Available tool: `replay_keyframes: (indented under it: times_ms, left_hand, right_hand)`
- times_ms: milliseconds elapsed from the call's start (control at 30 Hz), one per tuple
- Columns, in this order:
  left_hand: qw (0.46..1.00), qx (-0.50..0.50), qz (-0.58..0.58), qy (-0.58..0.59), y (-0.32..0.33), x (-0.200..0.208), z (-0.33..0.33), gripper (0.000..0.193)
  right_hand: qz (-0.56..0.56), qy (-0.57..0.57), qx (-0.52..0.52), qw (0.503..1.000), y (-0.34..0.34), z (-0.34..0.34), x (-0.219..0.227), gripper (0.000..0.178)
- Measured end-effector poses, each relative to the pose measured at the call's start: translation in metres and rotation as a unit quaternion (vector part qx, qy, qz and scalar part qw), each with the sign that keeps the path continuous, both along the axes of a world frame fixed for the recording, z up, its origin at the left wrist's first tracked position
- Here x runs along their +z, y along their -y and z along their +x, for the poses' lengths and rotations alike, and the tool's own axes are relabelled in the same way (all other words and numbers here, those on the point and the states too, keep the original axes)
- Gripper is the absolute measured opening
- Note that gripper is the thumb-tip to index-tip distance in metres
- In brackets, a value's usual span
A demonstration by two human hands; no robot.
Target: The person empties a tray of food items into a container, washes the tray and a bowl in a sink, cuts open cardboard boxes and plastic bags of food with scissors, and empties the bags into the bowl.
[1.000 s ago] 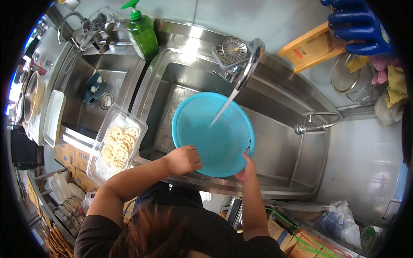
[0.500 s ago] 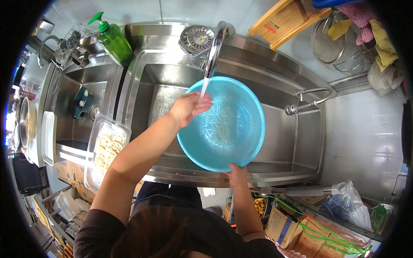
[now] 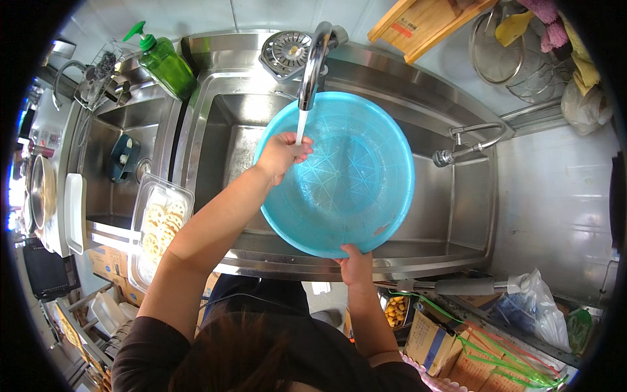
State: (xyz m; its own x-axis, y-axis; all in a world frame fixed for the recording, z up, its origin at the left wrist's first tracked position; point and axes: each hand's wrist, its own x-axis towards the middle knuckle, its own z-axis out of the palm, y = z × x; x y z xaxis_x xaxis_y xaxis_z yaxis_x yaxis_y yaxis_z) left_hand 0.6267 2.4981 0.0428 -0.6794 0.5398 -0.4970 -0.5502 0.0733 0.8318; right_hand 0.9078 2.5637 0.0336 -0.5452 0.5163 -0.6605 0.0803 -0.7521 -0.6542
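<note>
Over the large steel sink (image 3: 437, 202), a turquoise plastic colander (image 3: 346, 215) is tilted toward me, nothing lying in it. My right hand (image 3: 356, 266) grips its near rim, the thumb on top. Water runs from the chrome faucet (image 3: 315, 59) onto my left hand (image 3: 282, 157), which is at the colander's left side. The left fingers are loosely bent, with nothing seen in them. A small gap or worn spot shows low on the colander's right wall.
A clear tub of lotus root slices (image 3: 160, 228) stands left of my forearm. A green pump bottle (image 3: 168, 68) and a drain strainer (image 3: 287, 53) are behind the sink. A sprayer tap (image 3: 444, 158) juts in at right; a wooden board (image 3: 418, 29) leans behind.
The colander has come up closer and looks larger, its far rim now nearer the faucet. My left fingers, stretched out before, are more bent. The right hand still holds the rim.
</note>
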Motion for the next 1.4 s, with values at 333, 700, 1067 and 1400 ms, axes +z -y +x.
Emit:
replay_keyframes:
  times_ms: [333,700,1067,1400]
  left_hand:
    - [0.567,-0.321,-0.248,-0.717,0.006,0.006,-0.012,0.032]
    - [0.556,-0.381,-0.428,-0.602,0.006,0.004,-0.063,0.041]
    - [0.751,-0.037,-0.393,-0.53,0.036,-0.049,-0.07,0.043]
    - [0.998,-0.054,0.033,0.017,-0.026,0.028,-0.018,0.034]
  right_hand:
    - [-0.069,0.035,0.033,0.996,0.007,0.004,0.031,0.053]
    - [-0.094,0.07,0.103,0.988,0.021,0.018,0.043,0.056]
    - [-0.042,0.121,0.067,0.989,0.014,0.041,0.03,0.055]
    - [-0.019,0.095,0.039,0.995,0.019,0.01,0.022,0.051]
